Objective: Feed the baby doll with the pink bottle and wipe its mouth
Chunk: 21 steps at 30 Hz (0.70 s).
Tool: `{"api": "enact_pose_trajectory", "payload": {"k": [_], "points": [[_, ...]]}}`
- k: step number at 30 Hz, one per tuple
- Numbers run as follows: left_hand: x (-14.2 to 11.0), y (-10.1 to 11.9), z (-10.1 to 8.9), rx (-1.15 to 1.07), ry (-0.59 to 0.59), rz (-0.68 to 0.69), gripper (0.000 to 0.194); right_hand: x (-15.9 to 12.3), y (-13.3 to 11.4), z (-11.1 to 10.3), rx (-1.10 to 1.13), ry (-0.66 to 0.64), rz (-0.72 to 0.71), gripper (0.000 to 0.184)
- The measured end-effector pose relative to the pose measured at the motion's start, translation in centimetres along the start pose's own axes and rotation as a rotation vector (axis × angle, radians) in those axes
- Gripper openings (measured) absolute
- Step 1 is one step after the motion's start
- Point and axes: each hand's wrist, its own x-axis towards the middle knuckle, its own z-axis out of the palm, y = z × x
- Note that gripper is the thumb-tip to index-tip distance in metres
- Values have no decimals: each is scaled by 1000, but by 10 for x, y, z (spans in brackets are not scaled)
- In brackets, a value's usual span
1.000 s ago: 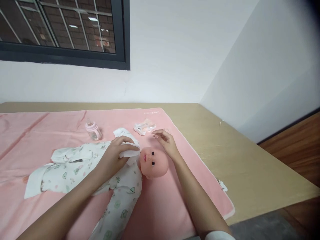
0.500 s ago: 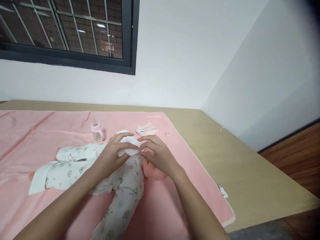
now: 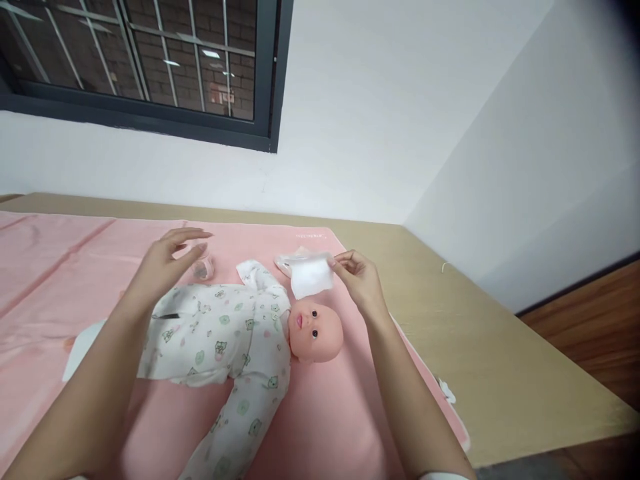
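A baby doll (image 3: 316, 332) in white patterned clothes (image 3: 220, 333) lies on its back with its head to the right. Above the doll's head, my right hand (image 3: 357, 277) pinches the corner of a small white cloth (image 3: 311, 277), which hangs flat. Behind the cloth lies a clear plastic packet (image 3: 284, 262), partly hidden. My left hand (image 3: 167, 263) is raised over the doll's lower body with fingers apart and nothing in them. Just beyond it stands a pink baby bottle (image 3: 204, 267), partly covered by my fingers.
A pink blanket (image 3: 320, 427) is spread over a wooden surface (image 3: 450, 347). White walls (image 3: 350, 133) rise behind and to the right, with a dark-framed barred window (image 3: 270, 80) at the upper left. A small white object (image 3: 447, 391) sits at the blanket's right edge.
Both hands were together at the white cloth over the doll's upper body. My left hand let go and moved left; my right hand carried the cloth right, uncovering the doll's face.
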Motion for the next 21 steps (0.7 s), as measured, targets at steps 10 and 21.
{"api": "enact_pose_trajectory", "payload": {"k": [10, 21], "points": [[20, -74, -7, -14, -7, -357, 58, 42, 40, -1, -474, 94, 51, 34], [26, -109, 18, -61, -85, -454, 74, 83, 45, 28, 31, -30, -17, 28]]}}
